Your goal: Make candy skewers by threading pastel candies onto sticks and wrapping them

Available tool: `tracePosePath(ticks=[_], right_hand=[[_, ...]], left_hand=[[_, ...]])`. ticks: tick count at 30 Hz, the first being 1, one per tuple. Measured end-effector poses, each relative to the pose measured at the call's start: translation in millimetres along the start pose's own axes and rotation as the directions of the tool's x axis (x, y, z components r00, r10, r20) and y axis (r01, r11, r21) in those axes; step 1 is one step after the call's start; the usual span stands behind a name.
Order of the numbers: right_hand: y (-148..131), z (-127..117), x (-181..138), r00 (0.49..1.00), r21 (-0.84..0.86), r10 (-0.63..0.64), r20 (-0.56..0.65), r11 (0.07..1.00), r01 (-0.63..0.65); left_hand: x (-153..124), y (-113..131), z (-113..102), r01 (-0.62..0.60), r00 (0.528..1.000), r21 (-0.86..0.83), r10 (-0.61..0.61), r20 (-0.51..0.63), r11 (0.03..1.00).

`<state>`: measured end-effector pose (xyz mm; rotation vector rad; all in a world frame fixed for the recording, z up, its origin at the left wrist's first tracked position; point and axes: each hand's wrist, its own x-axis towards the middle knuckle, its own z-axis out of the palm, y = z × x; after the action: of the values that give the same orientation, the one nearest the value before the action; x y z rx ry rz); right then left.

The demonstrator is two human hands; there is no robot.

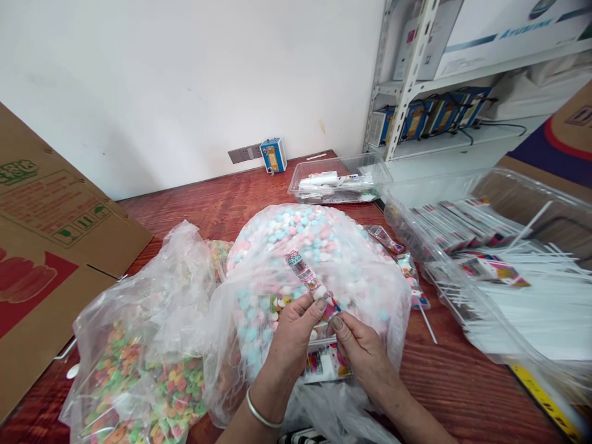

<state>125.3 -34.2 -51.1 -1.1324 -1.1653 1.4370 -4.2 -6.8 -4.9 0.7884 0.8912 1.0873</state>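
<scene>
both hands meet over a bag of pastel candies [296,246] on the worktop [462,382]. the left hand [289,339] has its fingers pinched on a printed candy wrapper [303,271]. the right hand [363,354] fingers grip the wrapper's lower end.

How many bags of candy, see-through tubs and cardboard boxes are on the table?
Bags of candy: 2, a pastel one and a bright-coloured one
See-through tubs: 2, a small one and a big one
Cardboard boxes: 1
Total: 5
</scene>
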Motion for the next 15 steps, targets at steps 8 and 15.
tracePosePath(ticks=[8, 15], right_hand=[[-7.8, 9.6, 0.9, 0.971, 0.441, 0.208, 0.119, 0.865, -0.239], [-18.0, -2.0, 0.3, 0.916, 0.565, 0.171, 0.364, 0.741, -0.363]], left_hand=[[-1.7, -25.2, 11.2, -0.073, 0.987, 0.122, 0.09, -0.136, 0.99], [-2.9, -14.0, 5.2, 0.002, 1.0, -0.252, 0.003, 0.018, 0.968]])
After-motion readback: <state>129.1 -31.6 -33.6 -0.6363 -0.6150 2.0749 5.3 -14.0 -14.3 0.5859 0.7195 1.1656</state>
